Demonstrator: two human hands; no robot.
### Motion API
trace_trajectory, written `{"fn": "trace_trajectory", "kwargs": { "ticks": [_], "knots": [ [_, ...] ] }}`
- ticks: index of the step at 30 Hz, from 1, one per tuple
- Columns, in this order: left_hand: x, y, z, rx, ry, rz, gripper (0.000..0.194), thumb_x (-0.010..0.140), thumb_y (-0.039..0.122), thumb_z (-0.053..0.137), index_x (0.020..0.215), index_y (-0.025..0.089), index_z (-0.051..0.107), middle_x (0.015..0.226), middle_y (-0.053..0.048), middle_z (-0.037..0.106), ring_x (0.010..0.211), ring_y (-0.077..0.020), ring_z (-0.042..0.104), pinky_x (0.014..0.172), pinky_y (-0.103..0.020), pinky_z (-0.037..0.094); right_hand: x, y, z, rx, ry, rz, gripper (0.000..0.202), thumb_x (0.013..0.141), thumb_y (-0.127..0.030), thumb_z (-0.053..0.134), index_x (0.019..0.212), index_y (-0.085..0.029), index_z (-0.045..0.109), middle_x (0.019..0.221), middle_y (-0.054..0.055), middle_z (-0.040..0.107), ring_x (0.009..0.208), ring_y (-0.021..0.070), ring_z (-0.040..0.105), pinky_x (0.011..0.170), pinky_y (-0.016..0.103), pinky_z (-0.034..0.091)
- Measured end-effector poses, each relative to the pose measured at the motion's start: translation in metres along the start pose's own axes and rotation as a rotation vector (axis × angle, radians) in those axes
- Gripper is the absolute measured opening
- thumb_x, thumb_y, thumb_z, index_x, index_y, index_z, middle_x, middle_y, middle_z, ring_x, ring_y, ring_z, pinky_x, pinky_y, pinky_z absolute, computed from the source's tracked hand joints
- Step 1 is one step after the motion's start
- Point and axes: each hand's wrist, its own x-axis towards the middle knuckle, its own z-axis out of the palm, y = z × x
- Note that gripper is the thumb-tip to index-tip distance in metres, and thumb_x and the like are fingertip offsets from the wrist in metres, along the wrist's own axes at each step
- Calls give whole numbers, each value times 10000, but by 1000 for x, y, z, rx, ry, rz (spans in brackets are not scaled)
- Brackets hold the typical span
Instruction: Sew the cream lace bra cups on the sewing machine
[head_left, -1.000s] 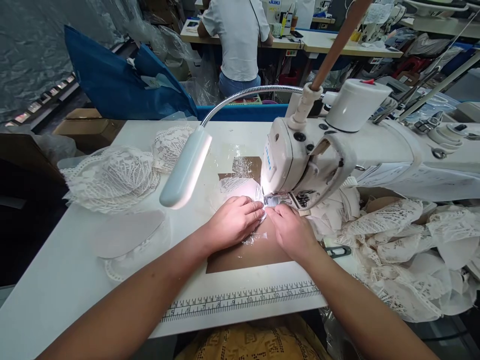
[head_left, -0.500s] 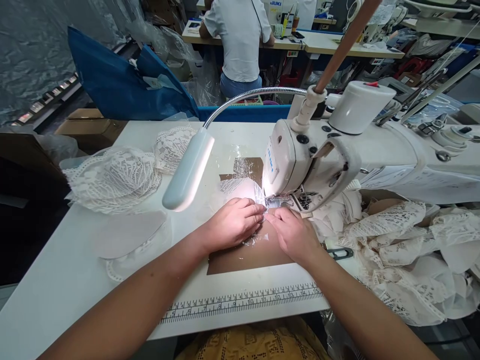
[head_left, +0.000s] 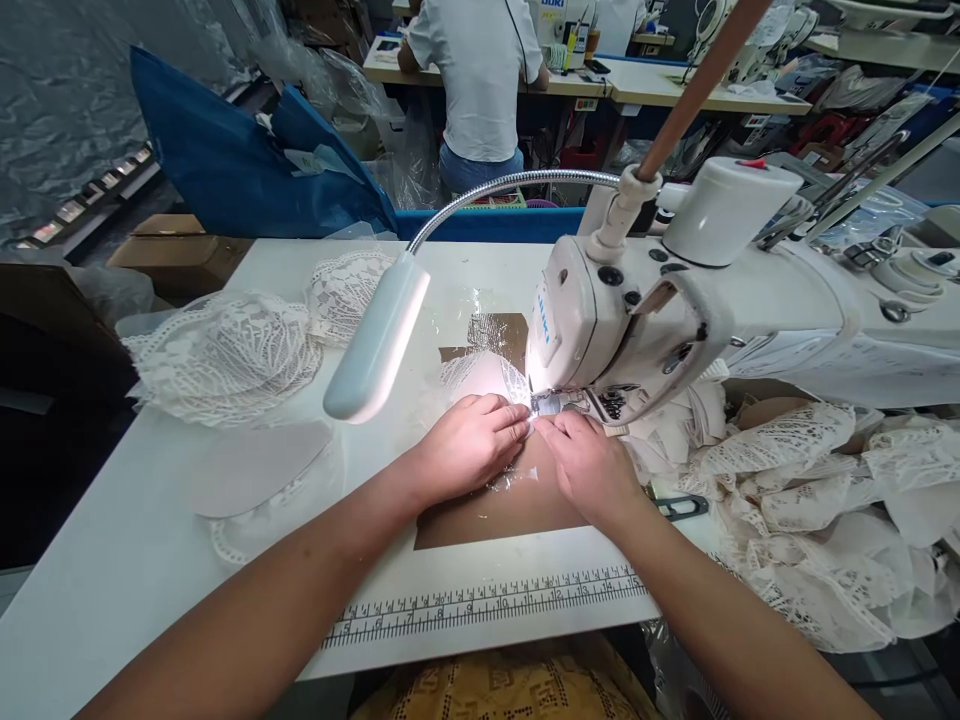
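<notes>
A white lace bra cup (head_left: pixel 487 374) lies under the head of a white sewing machine (head_left: pixel 566 315), its edge at the presser foot (head_left: pixel 546 404). My left hand (head_left: pixel 476 445) rests on the cup's near side, fingers bent and held together at the edge by the needle area. Close to it on the right, my right hand (head_left: pixel 585 460) pinches the same edge between thumb and forefinger. The needle and the bit of edge between my fingertips are too small to make out. Brown sheeting (head_left: pixel 480 520) covers the machine bed beneath both hands.
Lace cups (head_left: pixel 225 360) and a smooth pale cup (head_left: pixel 259 465) lie at left. A lamp (head_left: pixel 379 340) arches overhead. Lace pieces (head_left: pixel 817 530) heap at right beside dark thread snips (head_left: pixel 681 507). A printed ruler (head_left: pixel 487 605) lines the front edge. A person (head_left: pixel 480 80) sits beyond.
The view has shifted very slightly. The lace cup appears a little turned beneath the presser foot; both hands stay at nearly the same spot.
</notes>
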Motion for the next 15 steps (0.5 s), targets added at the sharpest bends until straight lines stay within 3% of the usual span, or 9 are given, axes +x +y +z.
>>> {"fn": "trace_trajectory", "kwargs": {
  "ticks": [3, 9, 15],
  "knots": [
    [0, -3, 2, 4, 11, -20, 280, 964, 239, 458, 1125, 134, 661, 1196, -105, 652, 964, -227, 571, 814, -376, 487, 1, 0, 1, -3, -6, 22, 444, 817, -71, 471, 1191, -225, 655, 795, 63, 645, 717, 192, 530, 576, 308, 318],
    [2, -7, 1, -5, 5, -96, 318, 950, 260, 454, 1173, 120, 632, 1185, -133, 633, 961, -242, 552, 824, -386, 471, -1, 3, 3, 97, 99, -7, 421, 831, -85, 467, 1158, -247, 677, 774, 35, 644, 695, 170, 521, 595, 291, 330],
    [2, -14, 0, 34, 25, -188, 315, 942, 282, 435, 1121, 132, 647, 1214, -134, 601, 1116, -304, 497, 935, -444, 419, -2, 4, 1, 150, 147, -33, 391, 855, -106, 456, 1154, -227, 677, 853, 37, 674, 743, 172, 534, 603, 286, 335]
  ]
}}
